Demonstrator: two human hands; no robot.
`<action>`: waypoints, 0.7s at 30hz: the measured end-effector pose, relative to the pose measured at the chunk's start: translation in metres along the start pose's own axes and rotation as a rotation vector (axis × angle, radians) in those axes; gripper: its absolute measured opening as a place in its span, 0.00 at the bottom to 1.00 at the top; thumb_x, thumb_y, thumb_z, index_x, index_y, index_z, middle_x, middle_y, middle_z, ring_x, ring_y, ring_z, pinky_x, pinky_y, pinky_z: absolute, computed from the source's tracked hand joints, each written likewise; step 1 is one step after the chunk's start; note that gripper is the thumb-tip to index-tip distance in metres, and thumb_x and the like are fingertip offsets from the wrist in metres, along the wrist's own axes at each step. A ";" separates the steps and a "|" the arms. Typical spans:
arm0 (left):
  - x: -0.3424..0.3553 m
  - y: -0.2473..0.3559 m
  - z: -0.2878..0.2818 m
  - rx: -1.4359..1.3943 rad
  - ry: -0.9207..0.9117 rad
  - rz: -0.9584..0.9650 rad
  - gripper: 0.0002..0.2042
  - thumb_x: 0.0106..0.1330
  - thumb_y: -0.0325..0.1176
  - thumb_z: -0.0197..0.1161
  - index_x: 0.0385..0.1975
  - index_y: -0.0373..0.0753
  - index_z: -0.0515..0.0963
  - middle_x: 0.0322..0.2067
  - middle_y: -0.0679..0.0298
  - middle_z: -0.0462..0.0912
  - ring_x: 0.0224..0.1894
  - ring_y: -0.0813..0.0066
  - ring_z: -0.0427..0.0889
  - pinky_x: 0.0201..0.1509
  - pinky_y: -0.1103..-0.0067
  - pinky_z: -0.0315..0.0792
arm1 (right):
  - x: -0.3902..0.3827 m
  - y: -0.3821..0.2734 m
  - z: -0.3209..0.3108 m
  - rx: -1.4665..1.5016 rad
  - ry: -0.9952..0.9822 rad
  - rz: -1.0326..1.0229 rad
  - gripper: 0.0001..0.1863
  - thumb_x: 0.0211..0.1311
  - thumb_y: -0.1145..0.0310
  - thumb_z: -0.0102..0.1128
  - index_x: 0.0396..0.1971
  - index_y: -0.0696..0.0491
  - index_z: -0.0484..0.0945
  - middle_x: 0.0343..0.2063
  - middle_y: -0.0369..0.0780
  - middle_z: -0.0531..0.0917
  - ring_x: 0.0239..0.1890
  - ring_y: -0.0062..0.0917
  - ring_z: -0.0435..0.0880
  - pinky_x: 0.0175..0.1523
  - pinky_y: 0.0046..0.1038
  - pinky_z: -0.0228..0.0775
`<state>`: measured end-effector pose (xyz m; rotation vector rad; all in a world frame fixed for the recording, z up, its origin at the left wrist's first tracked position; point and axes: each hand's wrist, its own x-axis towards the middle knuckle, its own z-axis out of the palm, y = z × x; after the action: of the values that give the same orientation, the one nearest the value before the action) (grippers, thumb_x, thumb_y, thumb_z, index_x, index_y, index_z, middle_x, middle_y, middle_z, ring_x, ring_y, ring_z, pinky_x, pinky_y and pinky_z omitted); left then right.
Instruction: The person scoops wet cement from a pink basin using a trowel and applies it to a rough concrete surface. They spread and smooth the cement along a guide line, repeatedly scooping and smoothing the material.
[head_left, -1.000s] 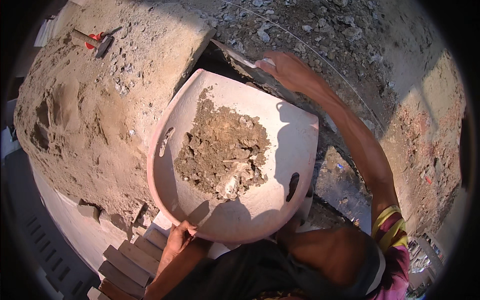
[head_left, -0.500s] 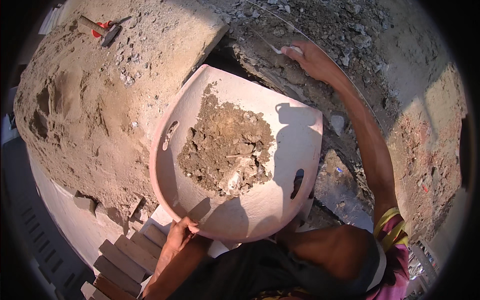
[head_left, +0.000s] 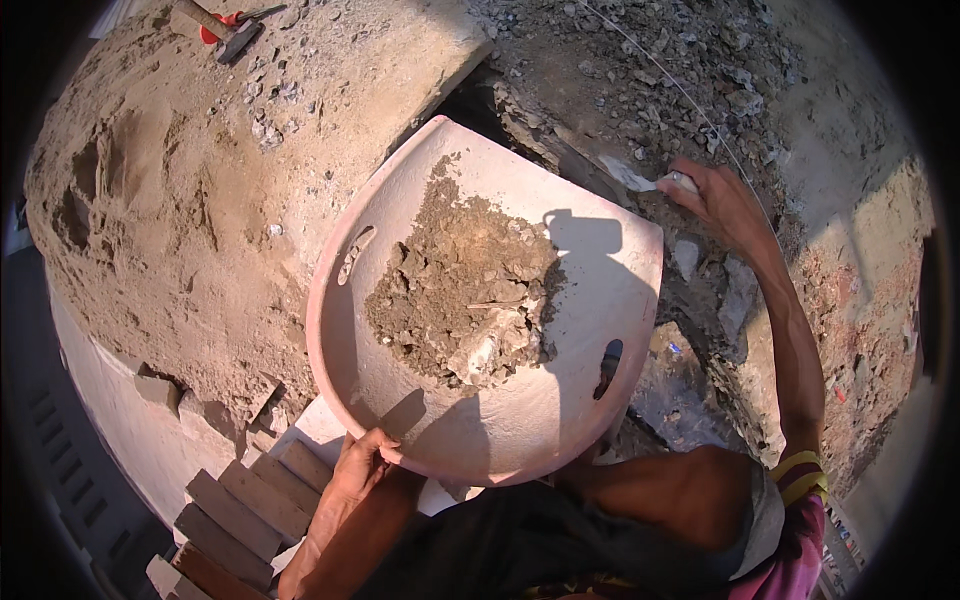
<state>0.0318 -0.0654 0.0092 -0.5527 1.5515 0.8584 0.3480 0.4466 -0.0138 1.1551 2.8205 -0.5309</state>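
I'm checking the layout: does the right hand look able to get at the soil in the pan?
Probably yes: the right hand, holding a trowel, is beside the pan, and nothing covers the soil.

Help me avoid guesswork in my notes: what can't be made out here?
All in the head view:
Trowel: handle mostly covered by the right hand.
Any left-hand fingers beneath the pan: hidden by its rim.
Ground under the pan: covered by it.
Blue scrap: too small to identify.
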 end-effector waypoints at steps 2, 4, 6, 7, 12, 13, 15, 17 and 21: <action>0.001 0.002 0.003 0.000 0.010 -0.010 0.10 0.57 0.25 0.66 0.37 0.35 0.74 0.27 0.61 0.80 0.28 0.73 0.82 0.29 0.79 0.75 | -0.015 0.013 0.010 -0.143 0.027 0.018 0.25 0.75 0.45 0.57 0.52 0.53 0.81 0.18 0.49 0.79 0.24 0.40 0.81 0.33 0.45 0.71; -0.008 -0.006 0.000 -0.014 0.093 0.013 0.09 0.57 0.26 0.65 0.35 0.36 0.75 0.26 0.62 0.80 0.26 0.74 0.81 0.28 0.80 0.73 | 0.012 0.032 0.032 -0.159 0.091 0.145 0.25 0.74 0.46 0.58 0.55 0.52 0.80 0.21 0.52 0.81 0.28 0.43 0.84 0.36 0.47 0.74; 0.003 0.006 0.011 0.051 0.052 0.063 0.06 0.56 0.28 0.65 0.31 0.37 0.76 0.24 0.64 0.79 0.23 0.74 0.78 0.25 0.80 0.70 | 0.020 0.063 0.004 -0.256 0.079 0.281 0.25 0.74 0.46 0.57 0.58 0.51 0.80 0.27 0.52 0.85 0.37 0.48 0.87 0.43 0.49 0.76; 0.005 0.012 0.020 0.061 0.038 0.108 0.06 0.56 0.28 0.65 0.31 0.37 0.76 0.25 0.64 0.79 0.23 0.74 0.78 0.26 0.79 0.70 | 0.026 0.071 0.001 -0.277 0.151 0.266 0.26 0.74 0.46 0.57 0.58 0.51 0.79 0.29 0.52 0.86 0.38 0.49 0.87 0.44 0.50 0.76; 0.006 0.029 0.040 0.076 -0.028 0.147 0.16 0.57 0.24 0.64 0.46 0.35 0.72 0.29 0.65 0.79 0.27 0.75 0.78 0.29 0.80 0.71 | 0.062 0.063 0.020 -0.249 0.285 0.300 0.27 0.74 0.45 0.56 0.59 0.51 0.79 0.38 0.53 0.88 0.44 0.49 0.87 0.48 0.50 0.78; -0.001 0.035 0.055 0.036 -0.085 0.207 0.16 0.57 0.24 0.64 0.46 0.35 0.72 0.29 0.65 0.78 0.27 0.76 0.77 0.28 0.80 0.70 | 0.062 0.063 0.019 -0.207 0.289 0.319 0.27 0.73 0.45 0.57 0.59 0.51 0.79 0.38 0.53 0.88 0.45 0.49 0.88 0.49 0.50 0.78; 0.004 0.040 0.059 0.092 -0.056 0.203 0.16 0.57 0.23 0.64 0.46 0.35 0.72 0.30 0.65 0.79 0.27 0.76 0.78 0.28 0.80 0.70 | 0.061 0.065 0.017 -0.152 0.303 0.335 0.28 0.72 0.43 0.58 0.57 0.52 0.81 0.39 0.53 0.88 0.46 0.49 0.88 0.50 0.49 0.78; 0.003 0.040 0.062 0.063 -0.042 0.248 0.18 0.57 0.22 0.64 0.49 0.34 0.73 0.32 0.64 0.80 0.29 0.73 0.80 0.31 0.79 0.73 | 0.057 0.071 0.012 -0.130 0.326 0.330 0.29 0.71 0.42 0.59 0.55 0.52 0.82 0.40 0.52 0.89 0.46 0.49 0.88 0.50 0.49 0.78; -0.010 0.048 0.069 -0.032 -0.128 0.206 0.19 0.57 0.21 0.63 0.50 0.32 0.73 0.34 0.62 0.81 0.34 0.69 0.83 0.39 0.76 0.79 | 0.031 0.070 -0.018 -0.121 0.332 0.343 0.31 0.69 0.38 0.60 0.53 0.52 0.84 0.35 0.51 0.88 0.42 0.47 0.89 0.48 0.48 0.77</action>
<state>0.0405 0.0167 0.0286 -0.3567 1.4963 1.0563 0.3753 0.5200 -0.0224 1.7942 2.7554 -0.1526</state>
